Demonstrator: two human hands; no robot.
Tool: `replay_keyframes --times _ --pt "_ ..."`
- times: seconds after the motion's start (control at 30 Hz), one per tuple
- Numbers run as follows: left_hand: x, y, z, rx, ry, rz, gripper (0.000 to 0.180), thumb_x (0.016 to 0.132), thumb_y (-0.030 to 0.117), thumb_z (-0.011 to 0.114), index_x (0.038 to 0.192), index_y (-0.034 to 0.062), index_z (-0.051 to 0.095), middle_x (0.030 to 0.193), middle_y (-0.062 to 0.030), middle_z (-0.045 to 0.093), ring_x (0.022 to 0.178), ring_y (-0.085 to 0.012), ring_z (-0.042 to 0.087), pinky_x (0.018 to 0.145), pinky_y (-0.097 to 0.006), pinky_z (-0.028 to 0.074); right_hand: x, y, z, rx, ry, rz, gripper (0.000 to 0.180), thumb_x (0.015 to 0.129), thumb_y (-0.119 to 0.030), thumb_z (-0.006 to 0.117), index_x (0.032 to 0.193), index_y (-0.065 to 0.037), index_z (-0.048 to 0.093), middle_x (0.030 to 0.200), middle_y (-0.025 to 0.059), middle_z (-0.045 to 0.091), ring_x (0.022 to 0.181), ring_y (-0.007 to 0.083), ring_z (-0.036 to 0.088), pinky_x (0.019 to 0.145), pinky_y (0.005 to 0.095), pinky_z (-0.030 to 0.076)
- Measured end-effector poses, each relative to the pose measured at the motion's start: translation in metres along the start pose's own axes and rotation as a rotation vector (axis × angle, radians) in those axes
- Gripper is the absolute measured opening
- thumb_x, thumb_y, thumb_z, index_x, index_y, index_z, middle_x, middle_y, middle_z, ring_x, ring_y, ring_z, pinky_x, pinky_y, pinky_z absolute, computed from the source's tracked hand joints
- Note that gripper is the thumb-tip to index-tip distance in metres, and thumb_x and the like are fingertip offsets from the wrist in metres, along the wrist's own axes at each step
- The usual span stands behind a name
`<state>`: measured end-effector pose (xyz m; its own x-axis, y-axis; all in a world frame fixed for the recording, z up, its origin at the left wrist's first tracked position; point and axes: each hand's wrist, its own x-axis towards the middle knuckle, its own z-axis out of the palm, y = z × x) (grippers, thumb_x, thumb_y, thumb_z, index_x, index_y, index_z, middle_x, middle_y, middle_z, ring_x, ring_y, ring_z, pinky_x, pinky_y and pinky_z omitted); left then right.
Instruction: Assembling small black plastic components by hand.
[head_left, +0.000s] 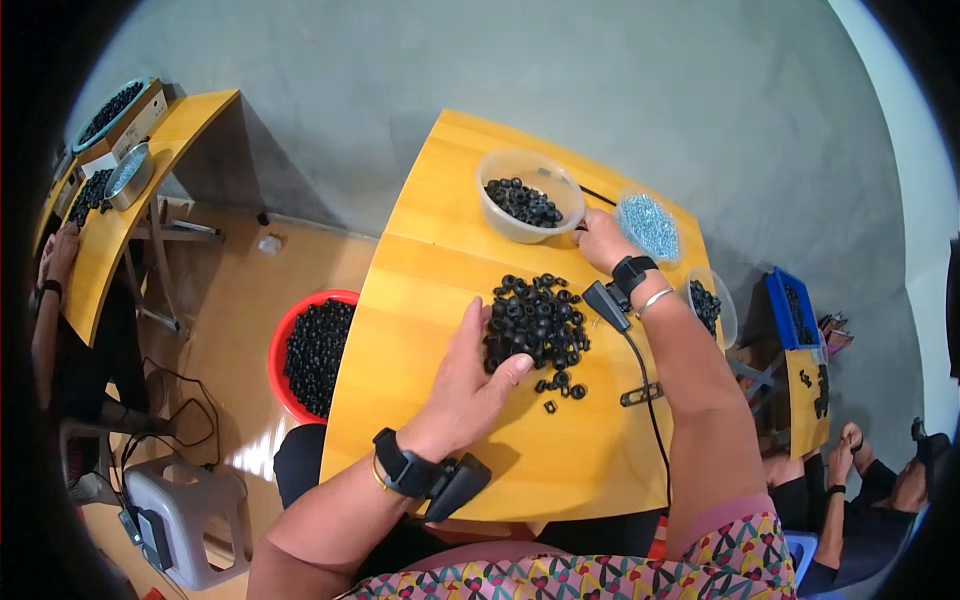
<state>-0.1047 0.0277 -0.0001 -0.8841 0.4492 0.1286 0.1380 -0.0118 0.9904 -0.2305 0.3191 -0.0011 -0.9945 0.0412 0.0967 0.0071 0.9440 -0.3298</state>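
left hand [462, 382] touches black parts [538, 328]; right hand [604, 241] is beside a bowl [515, 229]

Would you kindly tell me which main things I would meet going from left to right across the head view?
Metal bowl → red basin → left hand → right hand → rightmost clear bowl → blue crate.

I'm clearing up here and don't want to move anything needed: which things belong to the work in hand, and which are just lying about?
Likely in use:
- black parts, by the left hand
- clear bowl, by the right hand
- pale-blue pieces

Seemingly lying about:
- black oblong item
- grey stool
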Motion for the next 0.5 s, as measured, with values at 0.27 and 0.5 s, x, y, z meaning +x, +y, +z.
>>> replay_keyframes --times 0.27,0.5 --pt "-0.005 -0.003 0.007 0.617 -0.009 0.191 0.087 0.066 0.024 0.071 0.127 -0.0103 0.018 0.126 -0.0228 0.032 0.120 -0.0352 0.029 0.101 -0.043 0.019 -0.074 -0.057 -0.015 0.325 -0.272 0.152 0.023 0.079 -0.021 0.056 0.088 0.000 0.058 0.080 0.0122 0.061 0.073 0.0196 0.057 0.068 0.0302 0.045" --pt "-0.004 -0.005 0.013 0.758 -0.020 0.176 0.084 0.068 0.022 0.068 0.128 -0.0094 0.018 0.129 -0.0251 0.030 0.123 -0.0361 0.026 0.103 -0.043 0.017 -0.104 -0.059 -0.035 0.641 -0.069 0.276 0.025 0.083 -0.020 0.050 0.099 -0.001 0.055 0.070 0.0069 0.055 0.051 0.0144 0.053 0.043 0.0264 0.043"
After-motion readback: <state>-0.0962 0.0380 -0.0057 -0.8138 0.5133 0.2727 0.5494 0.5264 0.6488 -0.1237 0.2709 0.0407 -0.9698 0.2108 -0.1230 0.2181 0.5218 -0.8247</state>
